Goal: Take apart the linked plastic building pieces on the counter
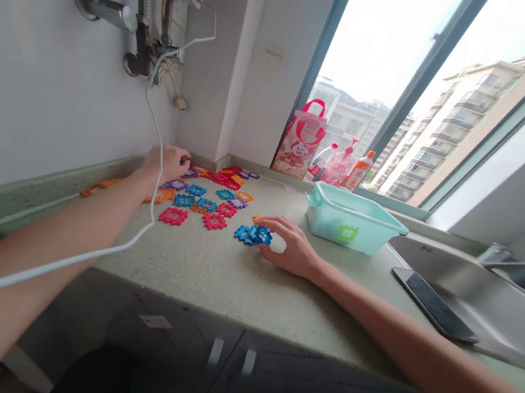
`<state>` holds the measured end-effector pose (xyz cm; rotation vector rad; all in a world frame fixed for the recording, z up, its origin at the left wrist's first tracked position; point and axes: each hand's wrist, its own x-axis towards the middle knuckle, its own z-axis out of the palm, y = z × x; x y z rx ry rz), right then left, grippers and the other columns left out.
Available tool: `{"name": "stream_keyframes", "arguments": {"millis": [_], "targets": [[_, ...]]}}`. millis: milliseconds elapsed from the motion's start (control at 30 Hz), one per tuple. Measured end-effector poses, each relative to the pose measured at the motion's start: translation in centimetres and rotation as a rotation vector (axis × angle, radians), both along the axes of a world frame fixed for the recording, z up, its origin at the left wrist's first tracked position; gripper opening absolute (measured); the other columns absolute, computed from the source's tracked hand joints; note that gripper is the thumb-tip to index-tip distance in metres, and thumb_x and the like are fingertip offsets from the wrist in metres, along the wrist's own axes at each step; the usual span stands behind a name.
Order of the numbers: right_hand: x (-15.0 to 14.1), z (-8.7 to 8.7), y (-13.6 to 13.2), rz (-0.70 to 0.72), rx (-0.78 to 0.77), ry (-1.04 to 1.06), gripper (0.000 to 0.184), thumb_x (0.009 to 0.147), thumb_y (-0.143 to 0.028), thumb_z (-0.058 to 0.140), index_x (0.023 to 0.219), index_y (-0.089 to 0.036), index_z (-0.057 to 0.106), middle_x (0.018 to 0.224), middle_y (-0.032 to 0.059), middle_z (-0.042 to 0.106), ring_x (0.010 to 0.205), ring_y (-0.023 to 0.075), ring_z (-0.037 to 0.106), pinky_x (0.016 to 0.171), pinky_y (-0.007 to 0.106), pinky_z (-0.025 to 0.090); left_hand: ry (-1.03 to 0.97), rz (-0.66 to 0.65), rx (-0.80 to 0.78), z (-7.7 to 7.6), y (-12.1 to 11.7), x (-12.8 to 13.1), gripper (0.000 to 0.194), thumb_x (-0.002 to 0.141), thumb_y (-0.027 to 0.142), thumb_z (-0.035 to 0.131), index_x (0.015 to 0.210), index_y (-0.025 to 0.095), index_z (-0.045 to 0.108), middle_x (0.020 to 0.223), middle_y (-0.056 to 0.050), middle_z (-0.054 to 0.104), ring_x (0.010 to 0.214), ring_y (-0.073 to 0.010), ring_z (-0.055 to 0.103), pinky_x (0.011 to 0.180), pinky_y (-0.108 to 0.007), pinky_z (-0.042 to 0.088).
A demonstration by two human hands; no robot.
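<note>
My right hand (291,248) rests low over the counter, thumb and fingers closed around the edge of a small pile of blue notched plastic tiles (246,234). Farther off at the left, my left hand (165,164) is curled, with a small dark thing at its fingertips that I cannot make out. Around and beyond it lie loose interlocking tiles: red ones (173,215), blue ones (184,200), purple ones (177,185) and orange ones (164,195). A red pile (225,178) lies near the wall corner.
A mint-green plastic basin (357,220) holds a green tile (348,233). A phone (431,303) lies by the steel sink (516,316). A white cable (133,238) crosses my left arm. Bottles (339,166) and a pink bag (301,144) stand at the window.
</note>
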<state>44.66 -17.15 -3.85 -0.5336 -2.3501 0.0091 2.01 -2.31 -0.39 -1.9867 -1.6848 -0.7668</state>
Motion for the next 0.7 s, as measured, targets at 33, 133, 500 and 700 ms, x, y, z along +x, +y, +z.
{"name": "stream_keyframes", "arguments": {"millis": [33,133,500,700], "targets": [[-0.5,-0.1,0.5,-0.010,-0.025,0.005,0.043,0.099,-0.026,0.072,0.142,-0.025,0.070,0.139,0.0141,0.077,0.127,0.0271,0.073,0.112,0.048,0.060,0.005,-0.010,-0.001,-0.1,0.0,0.3,0.027,0.100,0.036,0.071,0.117,0.017,0.081,0.098,-0.002,0.082,0.090,-0.0203,0.058,0.093,-0.036,0.046],[-1.3,-0.1,1.4,-0.017,-0.086,-0.021,0.036,0.101,-0.031,0.071,0.137,-0.024,0.074,0.138,0.0143,0.077,0.127,0.0274,0.074,0.113,0.049,0.059,0.017,-0.026,-0.001,-0.2,0.1,1.0,0.025,0.102,0.039,0.069,0.112,0.019,0.082,0.097,-0.003,0.082,0.092,-0.0223,0.061,0.094,-0.040,0.046],[-0.9,0.0,0.3,0.056,-0.176,-0.108,0.027,0.103,-0.033,0.073,0.128,-0.030,0.082,0.134,0.0095,0.081,0.125,0.0282,0.076,0.113,0.051,0.060,0.093,0.103,0.029,3.3,-0.6,-1.7,0.029,0.100,0.027,0.063,0.121,0.014,0.078,0.118,-0.013,0.080,0.105,-0.0258,0.058,0.101,-0.046,0.042],[-0.3,0.2,0.2,0.019,-0.241,-0.115,0.036,0.090,-0.009,0.073,0.121,-0.027,0.081,0.127,0.0082,0.080,0.116,0.0264,0.077,0.105,0.044,0.061,0.107,0.119,-0.097,3.3,-0.9,-1.1,0.026,0.093,0.035,0.070,0.108,0.017,0.081,0.091,-0.007,0.080,0.085,-0.0215,0.059,0.090,-0.040,0.047]]}}
